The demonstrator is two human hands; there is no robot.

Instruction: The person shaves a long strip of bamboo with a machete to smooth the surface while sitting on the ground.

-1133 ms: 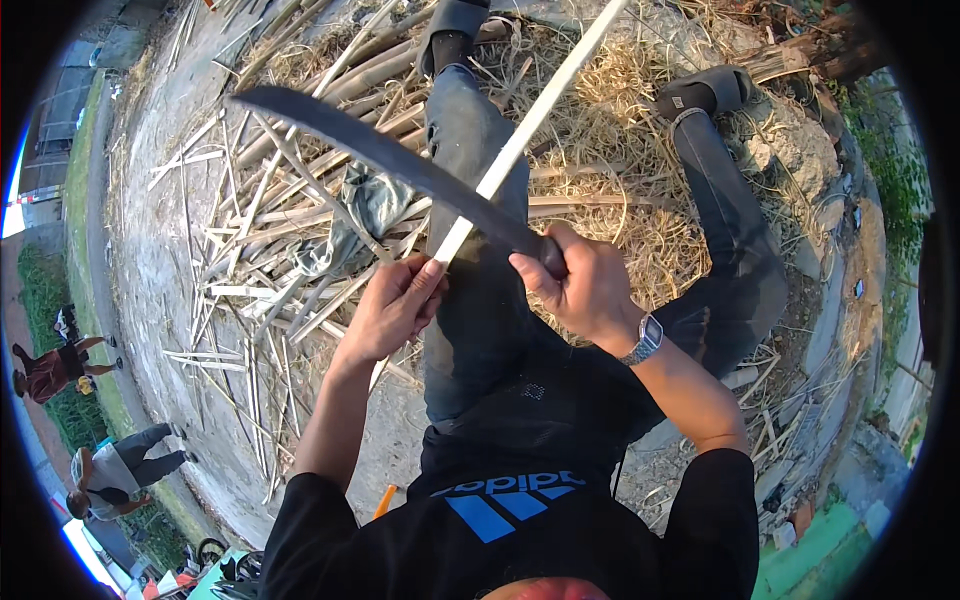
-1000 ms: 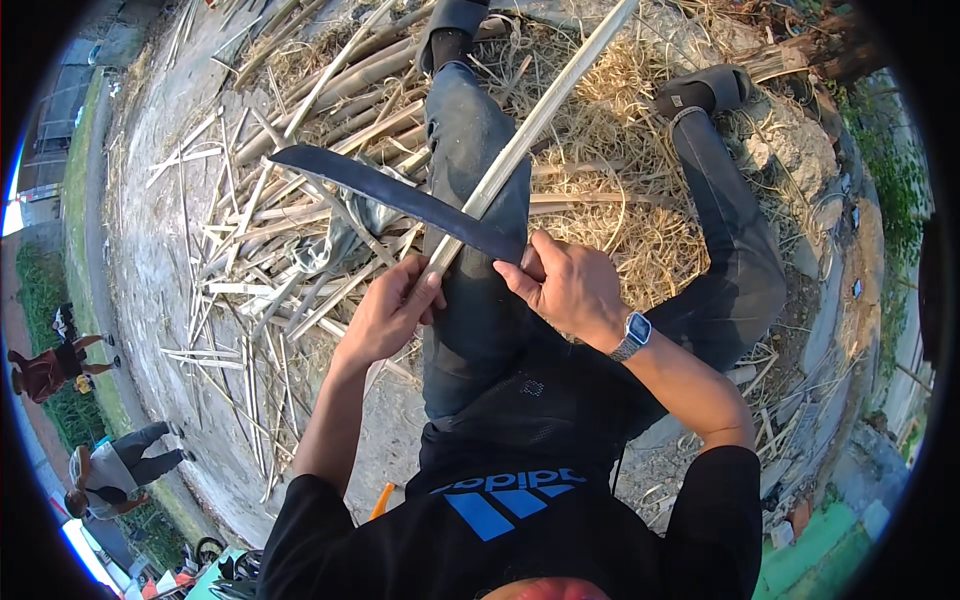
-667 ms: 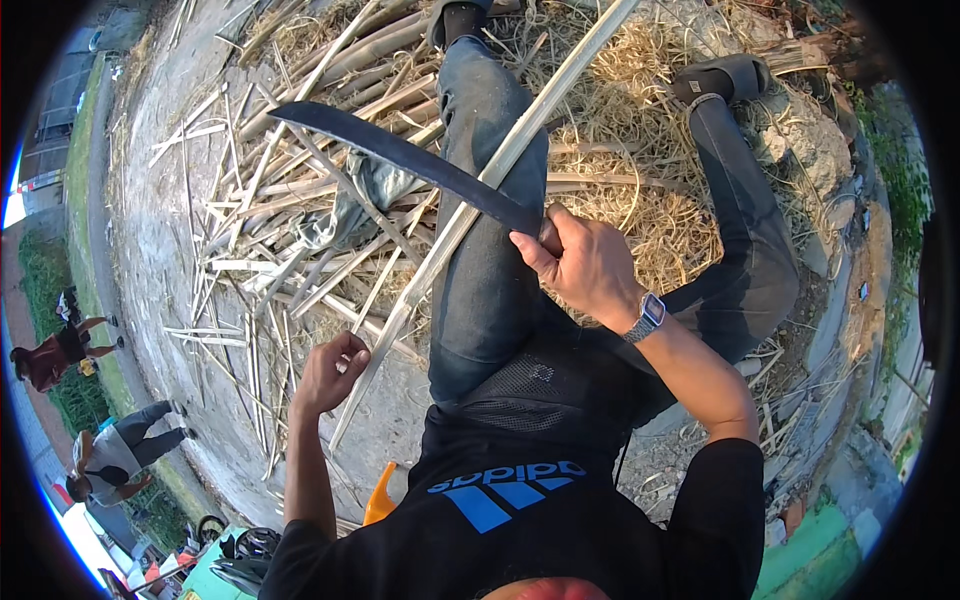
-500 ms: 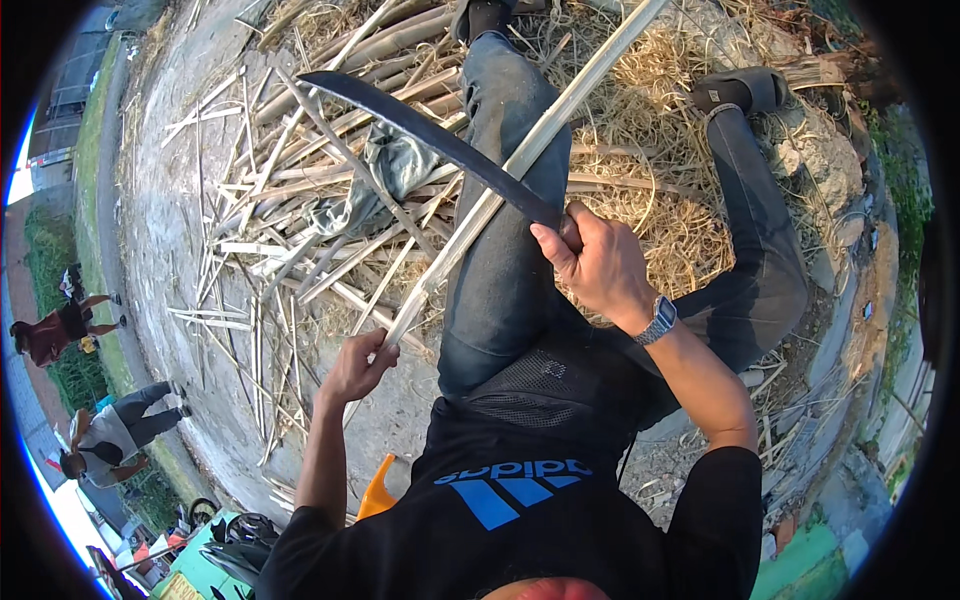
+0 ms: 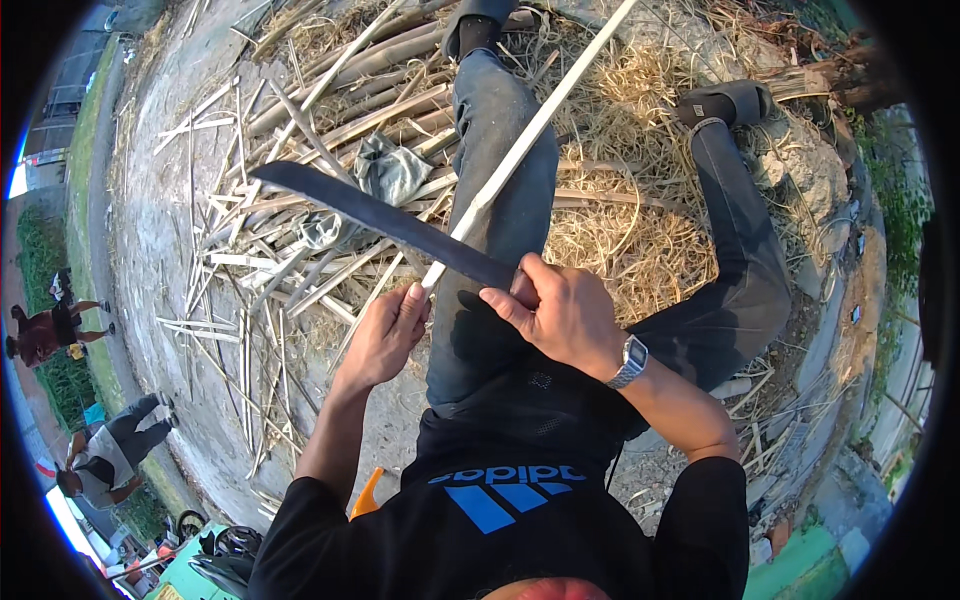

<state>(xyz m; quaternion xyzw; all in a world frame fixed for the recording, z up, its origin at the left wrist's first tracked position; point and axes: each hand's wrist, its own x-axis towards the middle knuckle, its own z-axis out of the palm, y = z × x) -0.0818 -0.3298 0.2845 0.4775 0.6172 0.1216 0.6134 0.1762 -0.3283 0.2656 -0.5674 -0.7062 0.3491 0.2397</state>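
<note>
My left hand (image 5: 383,338) is closed around a long, pale, split wooden strip (image 5: 545,118). The strip slants up and to the right across my outstretched left leg (image 5: 490,150) and runs out of the top of the picture. Wrapped round the handle of a machete, my right hand (image 5: 568,318) sits just right of my left hand. The dark, curved machete blade (image 5: 365,212) crosses over the strip a little above my left fingers, its tip pointing to the upper left. Most of the handle is hidden by my right fingers.
Several split sticks (image 5: 290,265) lie scattered on the ground at left, with a grey-green cloth (image 5: 390,170) on the pile. Curly straw-coloured shavings (image 5: 640,230) spread between my legs. An orange object (image 5: 368,492) shows beside my left arm. Two people (image 5: 115,450) are at far left.
My right hand and the machete have moved down and to the left, closer to my left hand. My left hand has shifted up and right, and the strip's far part has shifted left.
</note>
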